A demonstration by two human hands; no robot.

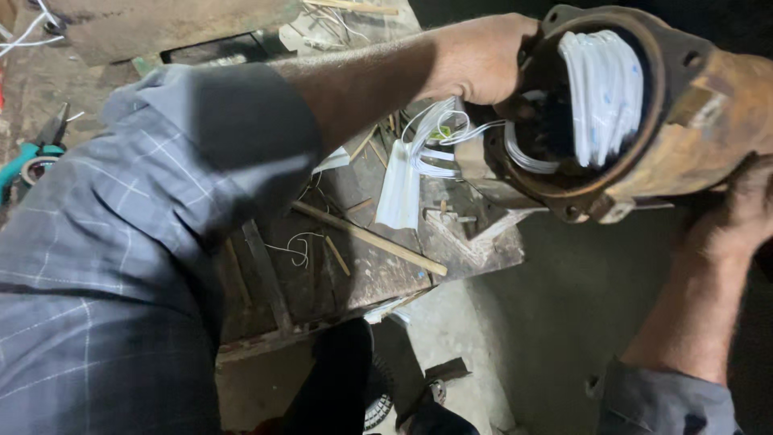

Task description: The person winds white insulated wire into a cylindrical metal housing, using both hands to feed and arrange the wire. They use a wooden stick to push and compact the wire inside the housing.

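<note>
A rusty round motor housing lies on its side at the upper right, its open end facing me. White insulated windings fill the bore, and loose white wire loops hang out at its left. My left hand grips the housing's rim at the upper left, fingers hooked over the edge. My right hand presses against the housing's underside at the far right, supporting it.
A worn wooden workbench lies below with thin wooden sticks, a strip of white insulating paper and wire scraps. Teal-handled pliers lie at far left. The concrete floor shows under the housing.
</note>
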